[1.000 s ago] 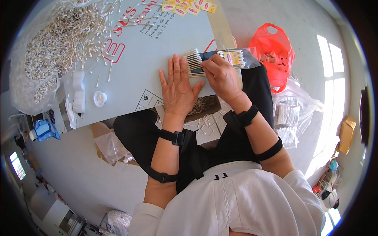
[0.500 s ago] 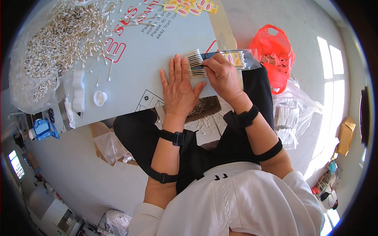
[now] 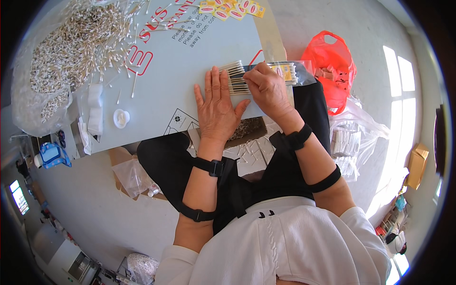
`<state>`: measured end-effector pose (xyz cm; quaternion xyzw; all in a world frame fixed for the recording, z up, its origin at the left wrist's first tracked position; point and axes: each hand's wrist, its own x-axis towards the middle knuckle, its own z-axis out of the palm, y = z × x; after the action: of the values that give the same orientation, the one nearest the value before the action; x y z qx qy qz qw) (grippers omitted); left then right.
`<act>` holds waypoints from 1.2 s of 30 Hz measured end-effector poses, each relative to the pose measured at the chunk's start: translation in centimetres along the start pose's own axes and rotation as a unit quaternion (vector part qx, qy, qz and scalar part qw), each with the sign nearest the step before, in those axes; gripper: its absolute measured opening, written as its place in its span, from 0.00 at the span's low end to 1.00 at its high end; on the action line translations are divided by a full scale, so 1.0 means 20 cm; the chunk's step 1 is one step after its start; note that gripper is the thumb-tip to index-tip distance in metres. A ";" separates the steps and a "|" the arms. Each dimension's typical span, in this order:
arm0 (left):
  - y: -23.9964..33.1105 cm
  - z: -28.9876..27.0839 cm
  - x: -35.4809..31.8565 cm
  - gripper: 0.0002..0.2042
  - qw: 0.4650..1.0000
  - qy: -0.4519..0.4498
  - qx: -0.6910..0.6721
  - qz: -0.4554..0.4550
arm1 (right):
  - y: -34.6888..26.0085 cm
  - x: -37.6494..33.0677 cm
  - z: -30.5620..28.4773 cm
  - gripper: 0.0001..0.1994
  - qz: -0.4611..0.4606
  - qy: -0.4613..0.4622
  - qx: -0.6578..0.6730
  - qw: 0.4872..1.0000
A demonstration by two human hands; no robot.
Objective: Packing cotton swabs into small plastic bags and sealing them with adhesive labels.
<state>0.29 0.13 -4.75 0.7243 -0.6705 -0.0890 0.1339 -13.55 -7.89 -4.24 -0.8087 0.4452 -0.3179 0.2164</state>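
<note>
A row of cotton swabs lies on the grey-blue board at the table's near right part. My left hand rests flat beside their left ends, fingers stretched out and thumb spread. Over the middle of the row my right hand is closed in a pinch, its fingertips down on the swabs; the exact grip is partly hidden under the fingers. Right of this hand, more swab tips show with a clear packet and a yellow label, overhanging the table's edge.
A large heap of loose swabs in clear plastic fills the far left. Yellow labels lie at the back. A small white tub stands near the front edge. Right of the table are a red bag and bagged packs.
The swabs by my left fingertips fan out a little more at their far end. Both hands stay nearly in place.
</note>
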 end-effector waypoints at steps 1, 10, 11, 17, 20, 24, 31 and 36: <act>0.00 0.00 0.00 0.43 1.000 0.001 0.000 0.000 | 0.00 0.00 0.00 0.02 -0.001 0.000 0.000 1.000; 0.00 0.00 0.00 0.42 1.000 0.000 0.001 -0.004 | 0.00 0.04 0.00 0.06 0.018 -0.012 0.021 1.000; 0.00 -0.01 0.00 0.42 1.000 -0.002 0.002 -0.004 | 0.00 0.04 0.00 0.06 0.016 -0.013 0.017 1.000; 0.00 0.00 0.00 0.43 1.000 -0.001 0.003 -0.004 | 0.01 0.05 0.03 0.05 0.017 -0.013 0.010 1.000; 0.00 0.00 0.00 0.43 1.000 -0.002 0.001 -0.006 | 0.01 0.03 0.03 0.04 0.010 -0.013 0.016 1.000; 0.01 -0.01 0.00 0.43 1.000 -0.005 0.000 -0.008 | 0.00 0.02 0.02 0.02 0.015 -0.019 0.017 1.000; 0.00 -0.01 0.00 0.42 1.000 0.002 -0.003 -0.006 | 0.00 0.09 0.03 0.03 0.024 0.003 0.020 1.000; 0.00 -0.01 0.00 0.43 1.000 0.003 0.003 -0.003 | 0.02 0.13 0.05 0.03 0.020 -0.009 0.002 1.000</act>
<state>0.26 0.11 -4.59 0.7267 -0.6684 -0.0856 0.1334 -12.03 -10.34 -4.36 -0.8019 0.4589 -0.3072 0.2281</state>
